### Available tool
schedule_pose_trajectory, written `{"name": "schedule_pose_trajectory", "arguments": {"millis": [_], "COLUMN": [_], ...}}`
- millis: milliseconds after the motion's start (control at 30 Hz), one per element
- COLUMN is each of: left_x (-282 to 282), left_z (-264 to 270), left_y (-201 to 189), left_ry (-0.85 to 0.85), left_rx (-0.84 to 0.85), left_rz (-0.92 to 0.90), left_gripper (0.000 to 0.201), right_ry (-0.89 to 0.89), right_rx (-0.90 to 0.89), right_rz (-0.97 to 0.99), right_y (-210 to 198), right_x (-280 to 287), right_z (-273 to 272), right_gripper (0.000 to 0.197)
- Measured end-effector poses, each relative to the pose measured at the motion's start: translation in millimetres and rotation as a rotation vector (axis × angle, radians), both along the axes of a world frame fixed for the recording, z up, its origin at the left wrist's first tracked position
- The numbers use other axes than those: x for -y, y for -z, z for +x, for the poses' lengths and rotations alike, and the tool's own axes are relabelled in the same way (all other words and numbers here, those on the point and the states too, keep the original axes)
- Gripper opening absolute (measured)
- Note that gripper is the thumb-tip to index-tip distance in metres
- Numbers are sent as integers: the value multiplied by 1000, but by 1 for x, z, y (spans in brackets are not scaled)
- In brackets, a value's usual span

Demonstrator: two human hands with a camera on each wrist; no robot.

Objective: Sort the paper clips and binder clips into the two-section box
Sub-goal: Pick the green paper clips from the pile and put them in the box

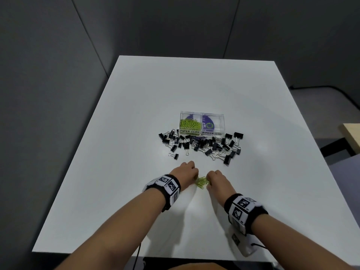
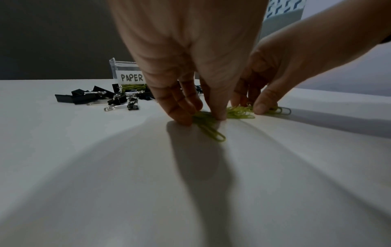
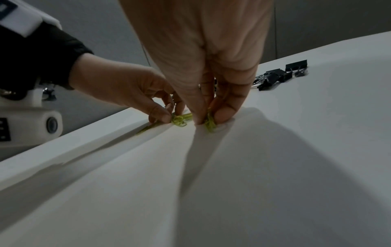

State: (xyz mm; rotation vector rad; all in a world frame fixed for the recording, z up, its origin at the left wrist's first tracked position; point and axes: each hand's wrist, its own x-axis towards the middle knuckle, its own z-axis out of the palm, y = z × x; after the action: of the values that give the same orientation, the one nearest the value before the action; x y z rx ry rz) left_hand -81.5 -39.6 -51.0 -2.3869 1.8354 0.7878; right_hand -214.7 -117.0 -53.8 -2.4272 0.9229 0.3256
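Clear plastic two-section box [image 1: 202, 114]: one, with two compartments
Handwritten labels on the box: two
Black metal binder clips [image 1: 198, 144] on the white tabletop [image 1: 194, 84]: several dozen, too tangled to count exactly
Lime-green wire paper clips [image 1: 201, 182]: two heaps, each uncountable
Hands: two
Marker-patterned wristbands [image 1: 167, 185]: two
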Motion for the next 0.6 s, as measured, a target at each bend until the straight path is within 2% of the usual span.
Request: {"name": "schedule_pose_trajectory", "arguments": {"millis": [133, 200, 400, 600], "left_x": [-4, -5, 6, 12], "left_z": [-1, -6, -14, -13], "left_y": [2, 1, 1, 3], "left_ry": [1, 26, 52, 94], "left_rx": [-71, -55, 65, 98], "left_rz": [-40, -39, -33, 9], "left_gripper": [40, 46, 31, 30], "right_ry": [54, 63, 38, 14], "right_rx": [-4, -18, -73, -48], "right_rz": [51, 73, 55, 27], "right_y": [0, -1, -4, -2], "right_x": [5, 7, 9, 5], "right_z": [-2, -1, 3, -1], "right_gripper": [25, 25, 21, 16]}}
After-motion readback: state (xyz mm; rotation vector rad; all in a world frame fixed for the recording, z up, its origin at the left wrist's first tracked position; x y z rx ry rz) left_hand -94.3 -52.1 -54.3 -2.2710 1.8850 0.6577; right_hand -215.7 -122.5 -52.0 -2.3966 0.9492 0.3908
